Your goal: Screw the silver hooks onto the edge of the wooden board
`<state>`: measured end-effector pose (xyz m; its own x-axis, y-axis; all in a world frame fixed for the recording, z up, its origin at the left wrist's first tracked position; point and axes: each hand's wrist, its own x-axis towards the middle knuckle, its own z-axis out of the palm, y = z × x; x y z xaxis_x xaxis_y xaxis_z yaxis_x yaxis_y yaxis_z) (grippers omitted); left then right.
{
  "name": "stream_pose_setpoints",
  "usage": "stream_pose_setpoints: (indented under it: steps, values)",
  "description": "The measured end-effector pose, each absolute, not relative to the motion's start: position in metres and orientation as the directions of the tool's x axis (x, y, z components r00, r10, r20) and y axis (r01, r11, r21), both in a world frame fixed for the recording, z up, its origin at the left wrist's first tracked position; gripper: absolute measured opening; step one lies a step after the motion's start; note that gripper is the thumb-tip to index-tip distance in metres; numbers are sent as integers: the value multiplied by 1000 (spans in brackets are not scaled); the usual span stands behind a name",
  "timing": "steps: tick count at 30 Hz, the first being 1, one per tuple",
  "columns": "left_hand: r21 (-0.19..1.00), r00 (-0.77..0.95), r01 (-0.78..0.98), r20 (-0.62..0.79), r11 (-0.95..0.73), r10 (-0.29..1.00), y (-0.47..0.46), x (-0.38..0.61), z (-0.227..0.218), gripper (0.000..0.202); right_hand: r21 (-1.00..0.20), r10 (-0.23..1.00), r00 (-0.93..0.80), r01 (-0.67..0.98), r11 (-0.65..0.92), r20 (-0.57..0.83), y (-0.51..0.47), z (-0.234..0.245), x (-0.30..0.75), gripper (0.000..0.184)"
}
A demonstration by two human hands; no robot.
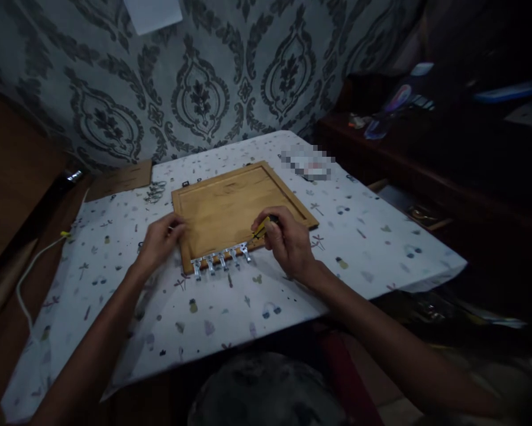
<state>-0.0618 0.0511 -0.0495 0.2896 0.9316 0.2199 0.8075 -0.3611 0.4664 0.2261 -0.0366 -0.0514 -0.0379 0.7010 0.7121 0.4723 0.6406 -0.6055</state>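
Note:
A wooden frame [234, 201] with a recessed panel lies flat on the cloth-covered table. Along its near edge sits a metal hook rail [221, 258] with several hooks hanging over the side. My right hand [287, 239] is closed round a yellow and black screwdriver [262, 228], its tip pointing down toward the right end of the rail. Over at the frame's left edge is my left hand [163, 236], fingers bent together and thumb near the fingertips. Whatever those fingers hold, if anything, is too small or hidden to make out.
Small metal pieces [155, 191] lie left of the frame beside a sheet of cardboard [119, 180]. A blurred-out item [308, 164] rests at the back right. Beyond the table's right side stand a bottle [394, 103] and an open drawer [414, 210]. A cable [23, 284] runs down the left.

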Motion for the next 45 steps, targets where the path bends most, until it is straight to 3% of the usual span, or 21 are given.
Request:
stream_pose_setpoints:
  steps: [5,11,30,39,45]
  values:
    - [597,620,583,113,-551,777,23,0,-42,17,-595,698,-52,480,644,714,-39,-49,225,25]
    - [582,761,511,36,-632,648,29,28,-43,15,-609,714,-42,490,624,698,-40,-51,227,26]
    - [430,785,591,-113,-682,609,39,43,-41,13,-611,703,-41,462,643,710,-40,-51,227,24]
    - [528,752,602,-122,-599,648,42,44,-43,8,-604,701,-43,471,643,712,-40,-51,227,29]
    - [583,730,561,-13,-588,683,37,46,-52,9,-609,701,-37,465,643,712,-41,-52,227,25]
